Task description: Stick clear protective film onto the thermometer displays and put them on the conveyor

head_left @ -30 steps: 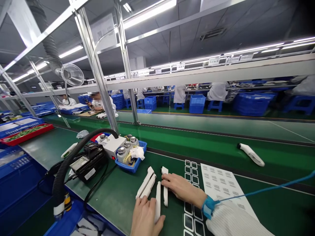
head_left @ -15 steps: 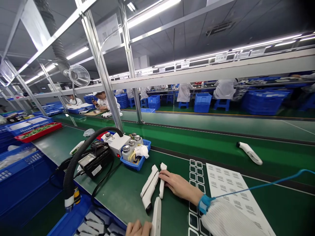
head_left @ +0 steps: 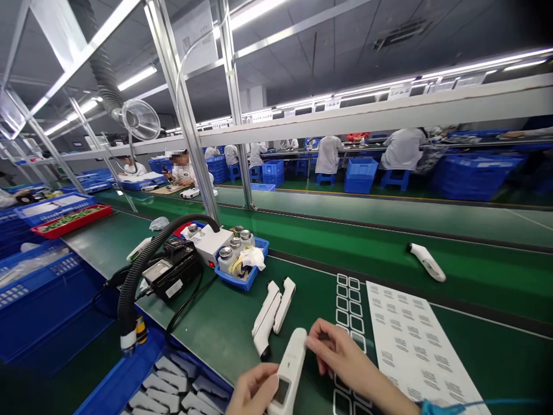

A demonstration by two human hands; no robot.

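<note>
A white handheld device [head_left: 291, 364] with a small dark screen is held by my left hand [head_left: 254, 389] at the bottom centre. My right hand [head_left: 341, 357] is beside the device's upper end, thumb and fingertips close together; whether they grip anything is too small to tell. Just beyond, several white device pieces [head_left: 268, 320] lie side by side on the green bench, one with a black tip. To the right are a strip of rounded white frames [head_left: 349, 305] and a white sheet of printed labels [head_left: 410, 328]. Another white device [head_left: 427, 262] rests on the green belt.
A blue tray of metal-capped bottles [head_left: 242, 279], a black unit [head_left: 173, 276] and a thick black hose [head_left: 127, 294] stand left of centre. Below the bench edge, a blue bin [head_left: 108, 386] holds white parts. Metal posts [head_left: 192, 132] rise behind; people sit farther off.
My right hand has left the pieces on the bench and come back beside the held device. My left hand has raised that device into fuller view. The device on the belt appears farther left.
</note>
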